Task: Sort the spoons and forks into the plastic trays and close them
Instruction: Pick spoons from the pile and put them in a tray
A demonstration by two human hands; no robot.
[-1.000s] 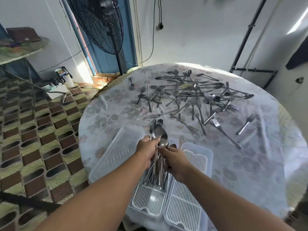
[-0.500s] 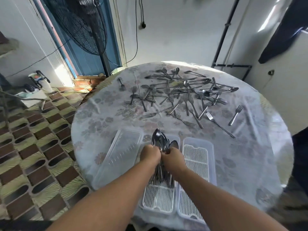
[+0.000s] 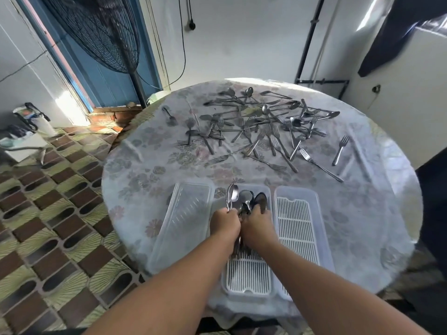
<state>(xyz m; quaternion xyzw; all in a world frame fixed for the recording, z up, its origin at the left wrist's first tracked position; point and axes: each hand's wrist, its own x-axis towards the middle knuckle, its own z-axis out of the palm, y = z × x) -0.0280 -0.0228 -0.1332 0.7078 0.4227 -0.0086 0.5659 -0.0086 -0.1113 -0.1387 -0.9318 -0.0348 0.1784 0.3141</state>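
Nearest, two bare forearms reach in over the near edge of the round tabletop [image 3: 135,180], whose flowered cloth hangs past the rim. At that edge stand two plastic trays side by side, their long walls touching or nearly so. The left tray [image 3: 246,290] has a white slatted insert and overhangs the rim slightly; the right tray [image 3: 300,228] holds only its own slatted insert.

Over the middle of the left tray both hands meet. The left hand [image 3: 225,224] has its grip clamped round the handles of a bundle of spoons [image 3: 245,198], and the right hand [image 3: 257,227] is likewise curled round the same bundle, the two hands touching. The spoon bowls fan out beyond the knuckles toward the tray's far end; the handle ends show beneath the wrists, against the slats. How many spoons are in the bundle cannot be counted.

Just left of the trays lies one clear lid [image 3: 186,221], angled, its near corner close to the tabletop's left edge. Bare cloth lies to the right of the trays out to the rim.

Farther on, past a band of bare cloth, a loose heap of forks and spoons [image 3: 261,124] spreads across the far half, too tangled to count. One fork [image 3: 339,149] lies apart at the right, another fork [image 3: 169,116] apart at the left.

Beyond the far rim stands a pedestal fan [image 3: 104,32] by a blue door [image 3: 106,78].
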